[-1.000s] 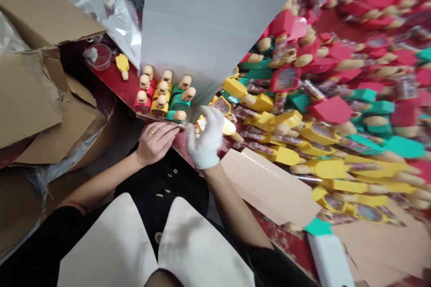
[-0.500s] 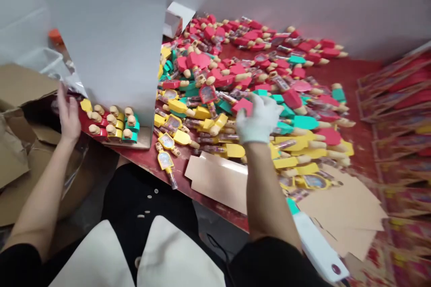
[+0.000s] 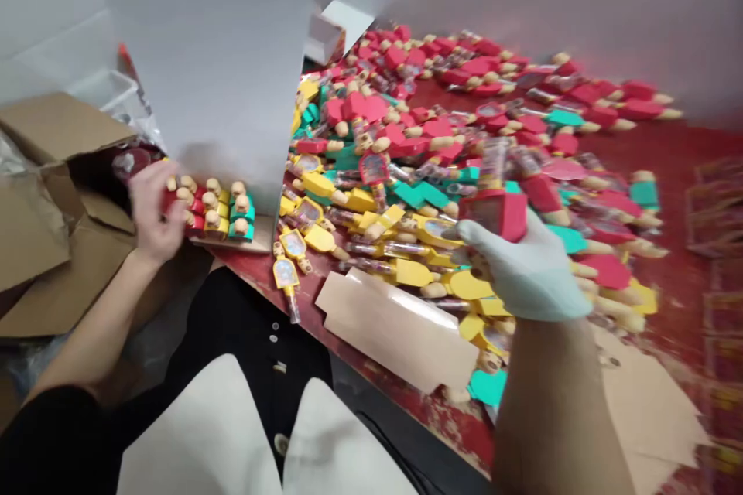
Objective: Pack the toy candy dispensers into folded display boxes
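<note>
My right hand [image 3: 522, 263], in a pale glove, is closed around a red paddle-shaped toy [image 3: 496, 209] above the pile. The toy's clear tube points up. My left hand [image 3: 155, 210] is bare, its fingers bent and thumb apart, against the left end of a tray of toys. Red toys [image 3: 196, 226], yellow toys [image 3: 216, 226] and green toys [image 3: 241, 229] stand there in columns, tan heads up. Their cardboard tray [image 3: 261, 236] is partly hidden behind them. What the left fingertips touch is blurred.
A tall white panel [image 3: 220, 54] rises behind the tray. Loose red, yellow and green toys [image 3: 406, 124] cover the red table [image 3: 713, 147]. A flat cardboard piece [image 3: 395, 325] lies at the front edge. An opened carton [image 3: 63, 131] stands left; stacked packs [image 3: 723, 271] stand right.
My right hand has lifted a red toy from the pile. My left hand has moved in against the left end of the tray, its fingers now bent. The view has shifted.
</note>
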Action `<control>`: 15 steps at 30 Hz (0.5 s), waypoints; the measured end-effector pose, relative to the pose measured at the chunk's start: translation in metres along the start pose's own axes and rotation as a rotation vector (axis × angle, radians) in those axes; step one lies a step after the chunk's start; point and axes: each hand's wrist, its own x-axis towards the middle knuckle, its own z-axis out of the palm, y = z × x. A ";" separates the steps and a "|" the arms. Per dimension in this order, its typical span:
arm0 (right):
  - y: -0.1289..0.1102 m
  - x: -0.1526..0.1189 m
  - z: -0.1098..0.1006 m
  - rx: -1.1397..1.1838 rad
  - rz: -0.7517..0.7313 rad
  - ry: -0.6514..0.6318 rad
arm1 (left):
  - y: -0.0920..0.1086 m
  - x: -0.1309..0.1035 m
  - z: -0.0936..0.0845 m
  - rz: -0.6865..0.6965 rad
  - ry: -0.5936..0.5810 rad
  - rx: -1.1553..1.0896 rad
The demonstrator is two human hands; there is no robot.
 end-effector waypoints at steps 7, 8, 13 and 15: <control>-0.122 -0.077 0.068 -0.555 -0.313 -0.227 | 0.015 0.033 0.045 0.384 -0.658 0.075; -0.138 -0.081 0.080 -0.655 -0.341 -0.249 | 0.010 0.034 0.050 0.381 -0.671 0.079; -0.189 -0.067 0.155 -1.138 -0.320 -0.487 | -0.004 0.025 0.051 0.375 -0.639 0.021; -0.189 -0.052 0.188 -1.116 -0.364 -0.559 | -0.003 0.020 0.050 0.359 -0.611 -0.033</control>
